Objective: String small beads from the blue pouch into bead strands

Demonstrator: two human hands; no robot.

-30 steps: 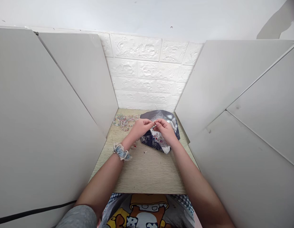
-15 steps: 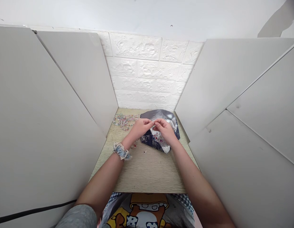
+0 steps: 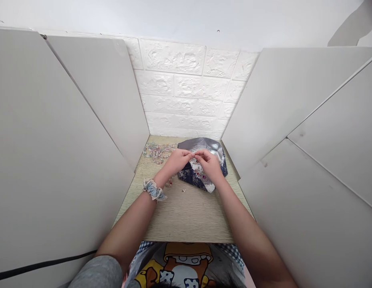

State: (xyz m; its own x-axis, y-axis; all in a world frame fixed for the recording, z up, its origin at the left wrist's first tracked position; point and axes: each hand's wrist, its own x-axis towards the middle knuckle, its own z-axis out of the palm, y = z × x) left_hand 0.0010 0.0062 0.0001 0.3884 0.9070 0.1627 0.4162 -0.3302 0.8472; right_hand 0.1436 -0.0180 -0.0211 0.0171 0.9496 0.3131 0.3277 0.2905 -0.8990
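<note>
My left hand [image 3: 177,160] and my right hand [image 3: 208,164] meet fingertip to fingertip above a dark blue and silver foil bag [image 3: 204,149] lying on the wooden table [image 3: 186,216]. Both hands are closed in a pinch on something tiny between them that I cannot make out. Small beads show in the bag's opening [image 3: 198,173] under my hands. A blue lace scrunchie [image 3: 154,190] circles my left wrist.
A heap of coloured bead strings [image 3: 157,152] lies at the back left of the table. A few loose beads [image 3: 183,191] rest near my left wrist. White panels [image 3: 83,132] wall in both sides, and a white brick wall [image 3: 186,92] closes the back.
My hands stay pinched together over the bag and have shifted only slightly. The view tilted a little.
</note>
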